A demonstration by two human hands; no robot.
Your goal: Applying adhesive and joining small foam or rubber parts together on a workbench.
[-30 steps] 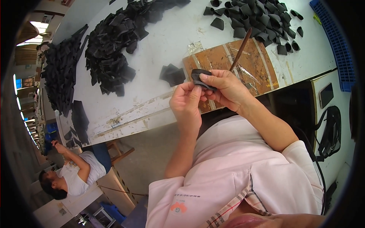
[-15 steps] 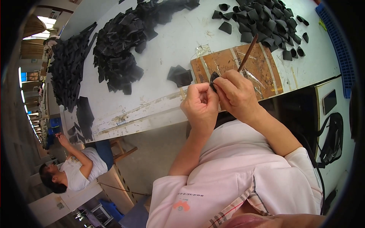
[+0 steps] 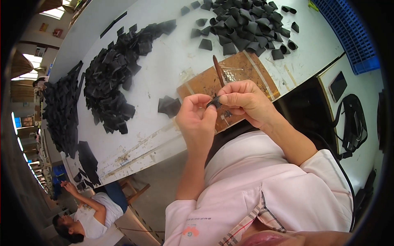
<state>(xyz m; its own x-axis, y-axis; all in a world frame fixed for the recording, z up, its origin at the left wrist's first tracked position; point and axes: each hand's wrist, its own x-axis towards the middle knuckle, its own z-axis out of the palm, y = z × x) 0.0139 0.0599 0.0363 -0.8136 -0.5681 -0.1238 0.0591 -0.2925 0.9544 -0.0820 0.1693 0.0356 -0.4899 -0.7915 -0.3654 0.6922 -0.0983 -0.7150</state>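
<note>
My left hand [image 3: 196, 121] pinches a small black piece [image 3: 214, 102] of sheet material between thumb and fingers. On its other side, my right hand [image 3: 249, 101] has thumb and fingertips closed on the same piece. A slim brown stick-like tool [image 3: 218, 70] slants up out of my right hand, its lower end hidden by the fingers. Both hands are above the near edge of a brown board [image 3: 262, 74] with worn tape strips and dark stains. Left of the board lies a small stack of flat black pieces [image 3: 168, 107].
Folded black loops [image 3: 246, 24] are heaped beyond the board. Piles of flat black pieces [image 3: 108, 88] cover the left of the white table [image 3: 158, 61]. At right are a blue crate [image 3: 349, 33], a phone [image 3: 337, 86] and a black bag [image 3: 355, 123]. Another person [image 3: 92, 211] sits at lower left.
My head view has shifted, so the table contents appear further left. My hands have turned the black piece to lie more sideways, and the brown tool now leans the other way.
</note>
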